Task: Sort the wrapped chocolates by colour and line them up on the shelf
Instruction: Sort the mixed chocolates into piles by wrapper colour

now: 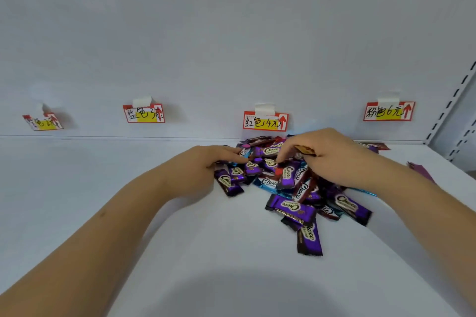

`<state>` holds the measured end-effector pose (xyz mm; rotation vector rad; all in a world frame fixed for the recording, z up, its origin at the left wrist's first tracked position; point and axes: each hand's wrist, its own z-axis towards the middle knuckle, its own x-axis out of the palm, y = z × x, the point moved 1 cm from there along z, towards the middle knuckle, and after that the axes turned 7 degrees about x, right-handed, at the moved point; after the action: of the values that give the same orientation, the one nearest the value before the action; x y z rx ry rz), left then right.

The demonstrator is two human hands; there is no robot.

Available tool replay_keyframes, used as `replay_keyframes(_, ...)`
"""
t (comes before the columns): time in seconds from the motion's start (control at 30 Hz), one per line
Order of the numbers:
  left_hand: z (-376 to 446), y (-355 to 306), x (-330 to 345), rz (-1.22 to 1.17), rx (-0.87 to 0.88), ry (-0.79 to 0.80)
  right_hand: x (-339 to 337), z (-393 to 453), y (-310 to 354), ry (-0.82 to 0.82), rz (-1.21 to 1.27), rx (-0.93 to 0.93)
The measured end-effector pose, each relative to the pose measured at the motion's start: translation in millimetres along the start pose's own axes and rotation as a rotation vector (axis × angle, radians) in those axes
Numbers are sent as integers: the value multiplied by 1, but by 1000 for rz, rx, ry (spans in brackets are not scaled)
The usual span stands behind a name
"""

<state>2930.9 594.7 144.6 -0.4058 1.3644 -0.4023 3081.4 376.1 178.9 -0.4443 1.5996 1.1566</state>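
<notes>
- I see a heap of wrapped chocolates [288, 177] on the white shelf [128, 188], right of centre and up against the back panel, just below the red-bordered price tag [265, 121] third from the left.
- Most wrappers are glossy purple with a pale "Choco" oval; a few are blue or dark red, all jumbled at odd angles.
- Two purple bars [301, 221] lie at the near edge of the heap, one overlapping the other.
- My left hand [203, 165] rests at the heap's left edge, fingers reaching in among the sweets; I cannot tell whether they grip any.
- My right hand [327, 154] sits on top of the heap's right side, its fingers curled round a gold-brown wrapped piece [305, 150] and its fingertip touching the pile.
- Three more tags hang on the back panel; a loose purple wrapper [422, 171] lies far right.
</notes>
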Motion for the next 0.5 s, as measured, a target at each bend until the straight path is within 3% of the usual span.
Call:
replay_keyframes(0.13,-2,-6,-5,-43,47,18,11,16,3,-103,-11,20)
replay_keyframes(0.4,-7,-18,-13,-253,46,104,21,27,9,103,-137,33)
replay_keyframes(0.5,-7,-20,-18,-291,3,-24,10,19,1,145,-43,21)
